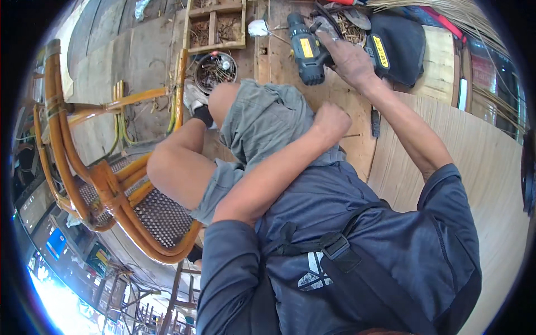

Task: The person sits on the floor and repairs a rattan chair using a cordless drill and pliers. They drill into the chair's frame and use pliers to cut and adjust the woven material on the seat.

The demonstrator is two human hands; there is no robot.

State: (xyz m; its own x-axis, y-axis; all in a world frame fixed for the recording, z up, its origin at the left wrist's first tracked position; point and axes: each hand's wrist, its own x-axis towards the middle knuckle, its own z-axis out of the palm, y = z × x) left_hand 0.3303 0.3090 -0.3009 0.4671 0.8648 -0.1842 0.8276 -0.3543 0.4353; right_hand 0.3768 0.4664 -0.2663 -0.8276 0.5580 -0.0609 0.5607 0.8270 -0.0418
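A cordless drill [307, 51] with a black and yellow body lies on the wooden bench top, its chuck pointing away from me. My right hand [350, 60] is closed over its handle, which runs right toward the battery [379, 53]. In front of my body, beside my grey shorts, my left hand [333, 120] is curled with its fingers hidden; whether it holds anything does not show. A thin dark screw or nail [352, 135] lies on the wood beside that hand.
A rattan chair [106, 184] with a woven seat stands at my left. Beyond my knee are a round tub [233, 71] of small hardware and a divided wooden box [243, 25]. A black pouch [399, 50] lies beyond the battery; a pale wood panel [446, 167] extends right.
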